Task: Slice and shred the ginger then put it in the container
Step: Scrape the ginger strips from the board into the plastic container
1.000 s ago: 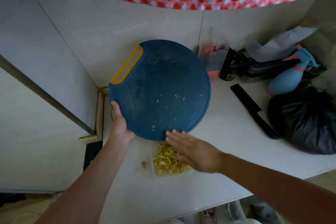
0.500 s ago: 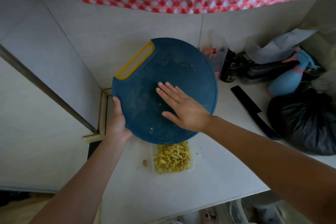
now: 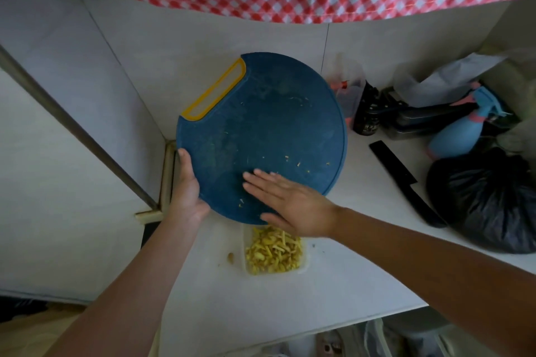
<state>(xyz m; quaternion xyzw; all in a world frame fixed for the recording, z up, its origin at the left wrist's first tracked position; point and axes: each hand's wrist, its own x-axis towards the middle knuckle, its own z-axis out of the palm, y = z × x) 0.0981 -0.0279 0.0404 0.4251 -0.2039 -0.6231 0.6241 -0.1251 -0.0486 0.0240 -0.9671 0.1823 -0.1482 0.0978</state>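
**Ginger nearly all in the tub, last scraps left on the board**

From where I stand, the cutting looks done. The small clear plastic container (image 3: 305,266) sits on the white counter (image 3: 362,246) close to the person, and it holds a heap of yellow shredded ginger (image 3: 272,252). The long black knife (image 3: 406,182) lies off to the right, near a black plastic bag (image 3: 487,200), with no hand on it.

The round dark-blue plastic cutting board with the yellow handle slot (image 3: 261,124) is tipped, its near edge over the container's far side. The left hand (image 3: 188,188) grips the board's left rim, thumb on the top face. The right hand (image 3: 293,203) lies flat on the lower part of the board, fingers straight and together, holding nothing. It looks placed to sweep shreds down into the tub.

What remains seems small. A few pale ginger bits (image 3: 298,164) are scattered on the board's right half, and one brownish ginger scrap (image 3: 231,258) lies on the counter just left of the container. I judge the job a sweep or two from finished.
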